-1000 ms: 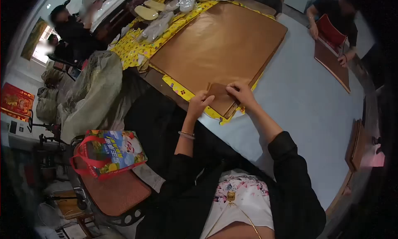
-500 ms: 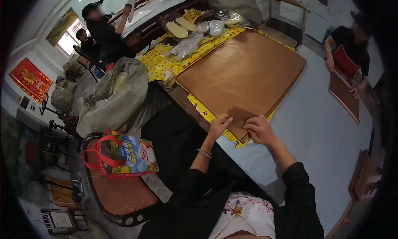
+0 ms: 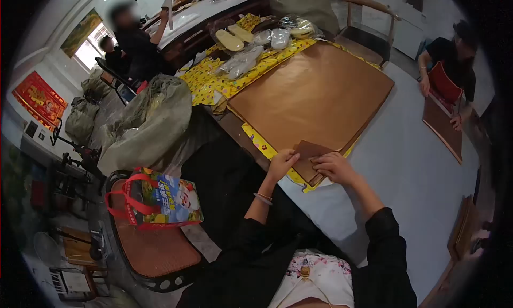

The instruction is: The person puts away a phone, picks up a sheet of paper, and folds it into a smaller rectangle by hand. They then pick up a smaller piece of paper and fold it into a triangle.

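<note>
Large brown paper sheets (image 3: 320,94) lie stacked on yellow patterned paper (image 3: 256,142) on the table. At the near corner of the stack, a small folded piece of brown paper (image 3: 310,152) is between my hands. My left hand (image 3: 281,164) pinches its left edge between thumb and fingers. On the right side, my right hand (image 3: 332,167) has its fingers closed on the folded paper's edge, close to the corner of the stack. The fingertips of my right hand are partly hidden by the fold.
Wrapped slippers (image 3: 230,39) lie beyond the stack. A co-worker (image 3: 451,62) at the right handles a brown sheet (image 3: 442,129). A colourful bag (image 3: 171,198) sits on a chair (image 3: 155,249) at the left, near a large sack (image 3: 149,126). Other people are at the back left.
My right hand has shifted slightly left along the folded paper. My left hand keeps its pinch. The view has moved slightly, and the co-worker at the right leans a little differently.
</note>
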Demonstrator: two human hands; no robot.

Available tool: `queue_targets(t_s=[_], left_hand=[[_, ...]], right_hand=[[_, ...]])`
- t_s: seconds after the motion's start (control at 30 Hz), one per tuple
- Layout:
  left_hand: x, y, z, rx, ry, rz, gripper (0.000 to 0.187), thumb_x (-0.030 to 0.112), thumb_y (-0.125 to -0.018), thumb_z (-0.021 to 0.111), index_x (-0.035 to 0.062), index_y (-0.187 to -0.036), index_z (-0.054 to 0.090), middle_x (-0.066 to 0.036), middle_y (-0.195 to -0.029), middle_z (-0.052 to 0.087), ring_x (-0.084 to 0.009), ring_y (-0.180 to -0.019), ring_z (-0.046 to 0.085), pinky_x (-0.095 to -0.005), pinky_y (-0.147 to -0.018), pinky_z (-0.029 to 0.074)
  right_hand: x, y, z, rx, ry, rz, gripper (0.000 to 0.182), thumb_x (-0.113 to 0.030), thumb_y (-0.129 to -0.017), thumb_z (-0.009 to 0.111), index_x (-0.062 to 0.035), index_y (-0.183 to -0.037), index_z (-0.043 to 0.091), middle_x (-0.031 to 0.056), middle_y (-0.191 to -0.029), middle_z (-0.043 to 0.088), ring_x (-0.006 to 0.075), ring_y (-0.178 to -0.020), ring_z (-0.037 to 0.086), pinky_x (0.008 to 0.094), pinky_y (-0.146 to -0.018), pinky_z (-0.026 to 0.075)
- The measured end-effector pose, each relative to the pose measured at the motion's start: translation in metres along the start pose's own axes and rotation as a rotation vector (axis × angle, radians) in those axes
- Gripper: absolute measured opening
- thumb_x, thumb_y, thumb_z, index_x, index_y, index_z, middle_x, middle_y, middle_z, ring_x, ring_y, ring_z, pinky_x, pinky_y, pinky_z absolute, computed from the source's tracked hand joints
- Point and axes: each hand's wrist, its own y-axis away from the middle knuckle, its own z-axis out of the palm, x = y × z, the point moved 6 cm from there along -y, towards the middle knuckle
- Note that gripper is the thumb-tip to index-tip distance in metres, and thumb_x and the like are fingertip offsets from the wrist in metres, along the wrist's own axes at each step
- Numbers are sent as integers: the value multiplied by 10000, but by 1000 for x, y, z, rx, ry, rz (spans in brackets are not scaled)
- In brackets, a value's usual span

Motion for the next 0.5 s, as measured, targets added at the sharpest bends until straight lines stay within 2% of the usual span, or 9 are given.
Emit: queue_targets(t_s=[0.03, 0.07, 0.17, 0.3, 0.33, 0.43, 0.5], left_hand=[[-3, -1, -1, -1, 33, 32, 250, 196, -914, 617, -40, -995, 598, -3, -802, 614, -61, -748, 547, -229, -644, 458], [4, 2, -4, 24, -97, -42, 260, 204, -909, 624, -40, -998, 607, -15, -848, 637, -75, -790, 575, -238, -668, 476], [14, 5, -4, 28, -152, -80, 289, 211, -907, 629, -48, -1031, 602, -31, -885, 655, -90, -821, 596, -244, -697, 488], [-18, -4, -4, 10, -24, -71, 297, 212, -907, 627, -48, -1047, 601, -53, -919, 664, -103, -836, 607, -248, -714, 493], [-19, -3, -7, 74, -140, -23, 330, 250, -894, 631, -59, -1005, 606, -110, -825, 671, -115, -789, 629, -262, -701, 495], [-28, -6, -7, 44, -96, -11, 334, 253, -890, 636, -56, -1012, 608, -110, -829, 671, -118, -789, 629, -267, -704, 496], [-11, -3, -5, 35, -61, -14, 334, 258, -888, 639, -46, -1024, 612, -111, -841, 673, -123, -792, 631, -268, -708, 496]], right_hand=[[3, 1, 2, 3, -8, 20, 206, -173, -779, 677, -128, -979, 699, 13, -1162, 635, 218, -1060, 572, 389, -929, 411], [1, -1, 1, 7, -17, 38, 217, -184, -773, 687, -126, -982, 698, 15, -1152, 639, 219, -1059, 573, 389, -929, 411], [-7, -5, -5, 1, -4, 26, 244, -201, -758, 706, -138, -994, 698, 21, -1154, 636, 227, -1071, 565, 390, -930, 410], [-2, -4, -2, -18, 5, 19, 235, -228, -777, 697, -146, -997, 696, 24, -1154, 633, 228, -1076, 559, 388, -926, 411], [0, -4, -1, -18, 4, 19, 235, -228, -777, 697, -146, -997, 696, 24, -1154, 633, 228, -1076, 559, 388, -926, 411], [2, -4, 1, -15, 6, 9, 209, -220, -795, 678, -145, -989, 695, 24, -1147, 636, 224, -1069, 562, 388, -919, 413], [5, -4, 4, -37, -11, 32, 200, -213, -816, 658, -143, -1000, 693, 25, -1141, 640, 220, -1066, 564, 389, -921, 412]])
